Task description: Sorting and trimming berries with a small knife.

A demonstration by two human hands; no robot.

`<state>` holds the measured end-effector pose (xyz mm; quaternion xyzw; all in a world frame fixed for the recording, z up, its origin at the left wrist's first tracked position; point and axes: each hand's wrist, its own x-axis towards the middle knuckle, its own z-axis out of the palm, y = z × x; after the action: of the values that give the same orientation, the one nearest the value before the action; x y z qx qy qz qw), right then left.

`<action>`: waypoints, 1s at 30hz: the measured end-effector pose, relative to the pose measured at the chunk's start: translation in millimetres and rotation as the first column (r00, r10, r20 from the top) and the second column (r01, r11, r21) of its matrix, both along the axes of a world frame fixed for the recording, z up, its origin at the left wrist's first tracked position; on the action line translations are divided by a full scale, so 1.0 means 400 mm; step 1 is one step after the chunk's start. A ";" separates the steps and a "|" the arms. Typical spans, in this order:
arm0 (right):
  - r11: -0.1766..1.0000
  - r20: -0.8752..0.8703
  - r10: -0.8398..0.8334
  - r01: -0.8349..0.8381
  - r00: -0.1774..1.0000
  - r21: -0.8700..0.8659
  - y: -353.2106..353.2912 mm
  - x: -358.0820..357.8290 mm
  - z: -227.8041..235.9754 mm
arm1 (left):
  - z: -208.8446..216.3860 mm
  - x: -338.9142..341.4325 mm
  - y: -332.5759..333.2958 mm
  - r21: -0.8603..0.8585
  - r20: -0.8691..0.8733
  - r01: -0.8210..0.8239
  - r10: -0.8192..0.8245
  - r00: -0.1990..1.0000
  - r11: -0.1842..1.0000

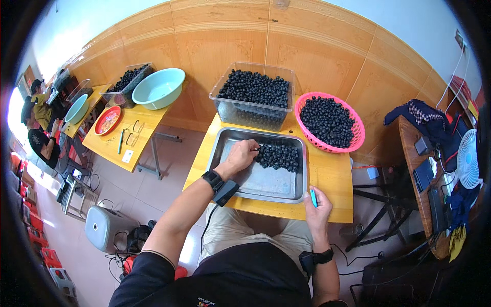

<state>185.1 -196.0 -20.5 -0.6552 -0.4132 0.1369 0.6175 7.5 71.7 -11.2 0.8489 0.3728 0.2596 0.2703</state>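
Observation:
A shallow metal tray lies on the yellow table in front of me, with a pile of small, round, blue-black fruits in its right half. My left hand reaches into the tray at the left edge of that pile. Its fingers are drawn together at the fruits, and their tips are partly hidden, so what they hold does not show. By the tray's near right corner, my right hand is closed around a slim turquoise-handled tool; its working end cannot be made out.
Behind the tray stand a clear plastic bin and a pink basket, both full of dark fruits. Another table on the left carries a turquoise basin and a red plate. On the right is a wooden desk with a fan. People work at far left.

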 end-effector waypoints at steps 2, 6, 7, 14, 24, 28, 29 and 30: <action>1.000 -0.022 0.012 -0.012 1.000 -0.007 0.007 -0.010 0.010 | 0.004 -0.014 -0.011 -0.091 0.055 0.012 -0.007 0.998 0.996; 0.999 -0.016 0.032 -0.032 0.999 0.021 0.025 -0.019 -0.002 | 0.018 -0.039 -0.049 -0.346 0.285 0.100 0.003 0.959 0.933; 0.999 -0.020 0.033 -0.033 0.999 0.019 0.027 -0.025 0.005 | 0.021 -0.045 -0.061 -0.348 0.282 0.098 0.004 0.959 0.932; 0.996 0.000 0.082 -0.082 0.997 0.016 0.038 -0.047 0.038 | 0.049 -0.080 -0.164 -0.614 0.567 0.367 0.067 0.821 0.699; 0.990 0.015 0.139 -0.140 0.990 0.024 0.045 -0.084 0.045 | 0.066 -0.075 -0.253 -0.714 0.693 0.563 0.307 0.653 0.415; 0.987 0.030 0.158 -0.158 0.987 -0.002 0.044 -0.101 0.072 | 0.066 -0.079 -0.270 -0.694 0.716 0.649 0.392 0.578 0.312; 0.986 0.067 0.169 -0.169 0.983 -0.006 0.044 -0.102 0.073 | 0.066 -0.079 -0.275 -0.687 0.719 0.668 0.407 0.564 0.287; 0.984 0.103 0.180 -0.180 0.978 -0.011 0.045 -0.103 0.075 | 0.062 -0.079 -0.280 -0.688 0.718 0.668 0.405 0.566 0.285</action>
<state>143.8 -178.1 9.3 -0.6218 -0.5021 0.1582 0.5798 -24.0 -40.2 13.8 0.3198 0.1916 0.3110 0.8742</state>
